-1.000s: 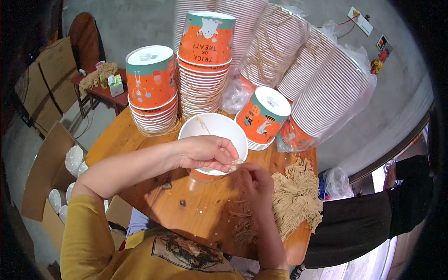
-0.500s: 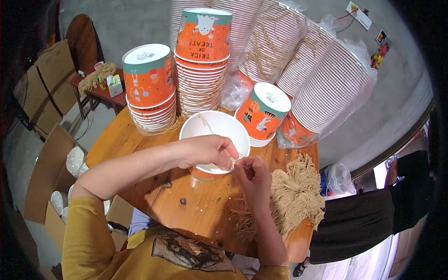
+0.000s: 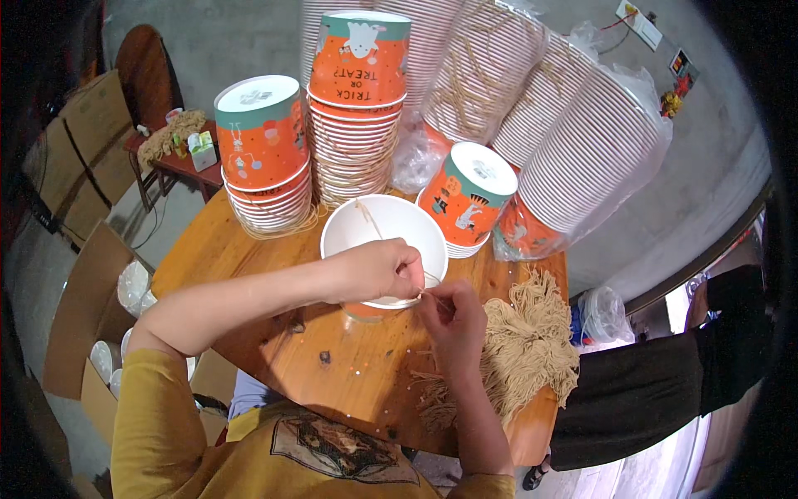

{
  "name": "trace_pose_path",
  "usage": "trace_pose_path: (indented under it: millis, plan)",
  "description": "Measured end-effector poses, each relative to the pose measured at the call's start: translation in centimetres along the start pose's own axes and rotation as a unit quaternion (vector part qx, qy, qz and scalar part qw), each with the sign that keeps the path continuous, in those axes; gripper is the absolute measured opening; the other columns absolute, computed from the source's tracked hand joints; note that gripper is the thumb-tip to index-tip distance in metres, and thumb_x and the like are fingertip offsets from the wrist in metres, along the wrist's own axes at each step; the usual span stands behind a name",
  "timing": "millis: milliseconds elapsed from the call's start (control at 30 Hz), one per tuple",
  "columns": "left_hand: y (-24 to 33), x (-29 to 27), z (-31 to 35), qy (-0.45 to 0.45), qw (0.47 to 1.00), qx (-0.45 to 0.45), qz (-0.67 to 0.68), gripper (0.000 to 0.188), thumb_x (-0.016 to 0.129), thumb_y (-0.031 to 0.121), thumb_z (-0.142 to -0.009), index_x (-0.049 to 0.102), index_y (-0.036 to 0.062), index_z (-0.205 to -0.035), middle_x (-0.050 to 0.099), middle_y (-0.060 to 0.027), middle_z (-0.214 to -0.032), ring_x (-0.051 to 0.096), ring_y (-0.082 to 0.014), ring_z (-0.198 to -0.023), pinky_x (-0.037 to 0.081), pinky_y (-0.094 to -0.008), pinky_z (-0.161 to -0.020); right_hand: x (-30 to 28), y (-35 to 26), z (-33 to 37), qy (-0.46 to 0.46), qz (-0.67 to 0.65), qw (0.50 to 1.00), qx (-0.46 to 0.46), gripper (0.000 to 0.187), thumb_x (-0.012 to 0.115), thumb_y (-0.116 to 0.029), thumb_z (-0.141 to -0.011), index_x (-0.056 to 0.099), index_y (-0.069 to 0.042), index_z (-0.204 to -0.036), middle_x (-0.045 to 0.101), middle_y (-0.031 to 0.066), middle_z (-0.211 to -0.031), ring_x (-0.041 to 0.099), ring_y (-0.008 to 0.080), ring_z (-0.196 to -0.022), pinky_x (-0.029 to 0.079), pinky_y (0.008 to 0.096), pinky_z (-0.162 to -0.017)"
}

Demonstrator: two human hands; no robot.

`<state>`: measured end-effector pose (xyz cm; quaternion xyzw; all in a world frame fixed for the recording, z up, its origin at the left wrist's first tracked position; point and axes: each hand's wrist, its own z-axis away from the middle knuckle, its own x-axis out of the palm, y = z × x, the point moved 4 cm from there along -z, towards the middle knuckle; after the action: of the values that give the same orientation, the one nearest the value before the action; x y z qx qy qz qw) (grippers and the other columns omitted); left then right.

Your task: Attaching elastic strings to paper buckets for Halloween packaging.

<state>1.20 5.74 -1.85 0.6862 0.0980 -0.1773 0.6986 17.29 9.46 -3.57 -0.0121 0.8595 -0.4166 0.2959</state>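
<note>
An orange paper bucket with a white inside (image 3: 345, 229) stands mouth up on the table, tilted a little toward me. A thin tan cord (image 3: 369, 218) crosses its far inner wall, and more of it shows by the near right rim. There my left hand (image 3: 384, 271), reaching across the bucket's mouth, pinches the cord between thumb and fingers. Just right of it, at the same rim, my right hand (image 3: 454, 323) also pinches the cord, fingertips nearly touching the left ones. The exact spot where the cord meets the bucket is hidden by my fingers.
A bundle of tan cords (image 3: 532, 341) lies right of my right hand. Behind the bucket stand upside-down stacks of orange buckets (image 3: 262, 150), a taller stack (image 3: 357, 75) and a short one (image 3: 467, 195). Plastic-wrapped stacks (image 3: 582, 150) lean behind. A cardboard box (image 3: 91, 324) sits lower left.
Both hands have shifted very slightly to the right at the rim, still pinching the cord. The view has moved a little; the bucket and stacks stay in place.
</note>
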Motion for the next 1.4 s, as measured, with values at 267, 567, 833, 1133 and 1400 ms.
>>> trace_pose_path:
  millis: [267,567,833,1133,1400]
  plan:
    - [2.6,1.1,1.6,0.140,0.959,0.124,-0.214,0.006,0.055,0.009,-0.086,0.055,0.0029,-0.086,0.053,-0.0136,-0.090,0.057,-0.0315,-0.084,0.045,-0.0405,-0.072,0.0,-0.2,0.2,0.020,0.000,1.000,-0.017,0.020,0.070,-0.004,-0.079,0.053,-0.007,-0.088,0.054,0.0074,-0.079,0.056,0.0193,-0.064,0.045,0.0306,-0.058]
    - [2.4,1.0,1.6,0.155,0.969,0.079,-0.174,0.008,0.056,0.010,-0.086,0.056,0.0029,-0.083,0.060,-0.0136,-0.083,0.061,-0.0309,-0.078,0.047,-0.0411,-0.069,0.0,-0.4,0.4,0.021,0.016,0.999,-0.035,0.022,0.071,-0.003,-0.078,0.053,-0.007,-0.090,0.054,0.0079,-0.079,0.056,0.0198,-0.065,0.046,0.0307,-0.058]
    - [1.9,1.1,1.5,0.159,0.978,0.072,-0.116,0.006,0.058,0.007,-0.083,0.056,0.0013,-0.084,0.061,-0.0136,-0.082,0.062,-0.0283,-0.076,0.048,-0.0375,-0.068,-0.2,-0.9,0.3,0.026,0.018,0.998,-0.060,0.022,0.072,-0.003,-0.078,0.053,-0.006,-0.089,0.054,0.0076,-0.078,0.056,0.0193,-0.063,0.046,0.0304,-0.057]
    - [0.9,1.0,0.9,0.136,0.989,0.060,-0.008,0.007,0.055,0.003,-0.087,0.053,0.0010,-0.093,0.059,-0.0079,-0.077,0.058,-0.0157,-0.073,0.048,-0.0304,-0.070,-0.1,-0.9,0.2,0.047,-0.017,0.996,-0.068,0.015,0.068,0.001,-0.081,0.054,-0.004,-0.084,0.050,0.0021,-0.072,0.046,0.0085,-0.057,0.037,0.0232,-0.052]
    - [0.2,1.1,0.0,0.051,0.987,0.019,0.154,0.023,0.055,-0.005,-0.083,0.050,0.0025,-0.104,0.056,-0.0015,-0.086,0.052,-0.0087,-0.077,0.044,-0.0218,-0.070,0.1,1.0,0.2,0.031,-0.042,0.999,0.006,0.014,0.067,-0.008,-0.086,0.054,-0.005,-0.092,0.055,0.0081,-0.078,0.055,0.0177,-0.063,0.045,0.0303,-0.058]
